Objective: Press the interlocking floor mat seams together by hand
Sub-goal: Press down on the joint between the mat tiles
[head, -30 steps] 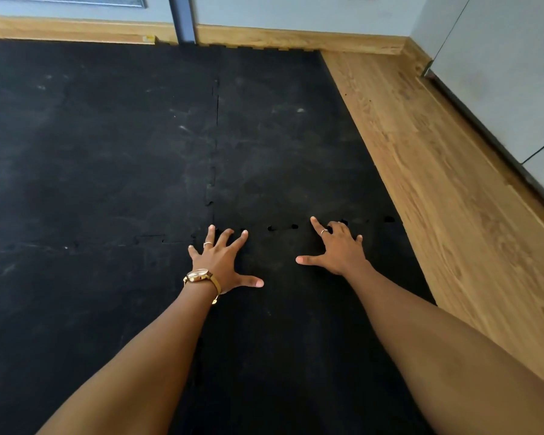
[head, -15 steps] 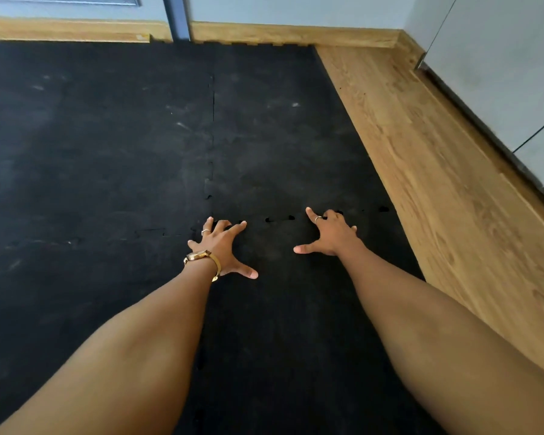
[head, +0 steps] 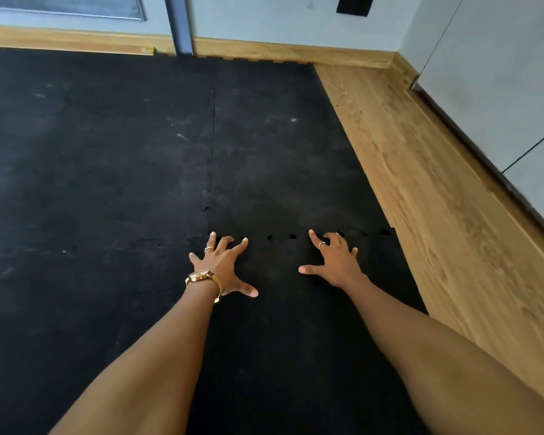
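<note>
Black interlocking floor mats [head: 113,171] cover most of the floor. A crosswise seam [head: 280,237] runs between the near tile and the far tile, with small dark gaps showing along it. A lengthwise seam [head: 212,146] meets it just beyond my left hand. My left hand [head: 223,266], with a gold watch and a ring, rests on the near tile with fingers spread and fingertips at the crosswise seam. My right hand [head: 335,260], also ringed, lies spread with curled fingertips on the same seam further right. Neither hand holds anything.
Bare wooden floor [head: 437,215] borders the mats on the right. A wooden skirting board [head: 280,53] runs along the far wall, where a dark post [head: 178,26] stands. Grey cabinet fronts [head: 500,73] line the right side.
Both hands stay on the crosswise seam, fingers a little more curled than a second ago. The view has shifted, showing more of the far wall.
</note>
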The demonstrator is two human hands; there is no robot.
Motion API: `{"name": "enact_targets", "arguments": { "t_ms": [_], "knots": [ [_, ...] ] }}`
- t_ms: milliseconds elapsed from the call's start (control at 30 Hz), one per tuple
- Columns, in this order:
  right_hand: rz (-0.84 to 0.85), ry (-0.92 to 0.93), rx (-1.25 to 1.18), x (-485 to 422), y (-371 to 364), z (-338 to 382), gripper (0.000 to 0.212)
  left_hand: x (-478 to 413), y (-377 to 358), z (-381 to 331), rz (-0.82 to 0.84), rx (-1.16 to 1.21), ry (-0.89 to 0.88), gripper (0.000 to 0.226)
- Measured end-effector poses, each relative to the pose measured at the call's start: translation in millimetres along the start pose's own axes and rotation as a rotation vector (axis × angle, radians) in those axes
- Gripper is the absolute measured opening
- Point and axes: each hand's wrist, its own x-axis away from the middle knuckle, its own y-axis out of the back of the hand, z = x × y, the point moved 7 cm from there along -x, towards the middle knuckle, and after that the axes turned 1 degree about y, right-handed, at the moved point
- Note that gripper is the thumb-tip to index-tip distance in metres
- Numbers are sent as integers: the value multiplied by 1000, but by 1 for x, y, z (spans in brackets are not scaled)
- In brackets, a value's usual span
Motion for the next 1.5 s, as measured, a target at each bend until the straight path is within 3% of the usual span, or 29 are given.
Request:
{"name": "enact_targets", "arguments": {
  "t_ms": [367,533,667,867,1133,1300,1500],
  "knots": [
    [75,26,7,-1,0,1,99,7,-17,1,13,-36,-3,132],
    [70,19,130,1,-2,25,91,7,-22,-6,-97,-74,-12,122],
    [132,103,67,0,-10,42,90,-1,-24,-36,-143,4,9,137],
    [147,55,79,4,-12,27,93,-5,-25,-42,-112,57,-24,153],
    [164,8,78,-4,-17,28,97,-13,-23,-42,-59,4,-70,153],
    [246,-17,43,-4,8,27,91,-11,-5,-41,85,-40,-52,148],
    [268,-34,86,8,4,32,115,-9,12,-39,114,16,-28,136]
  ]
}}
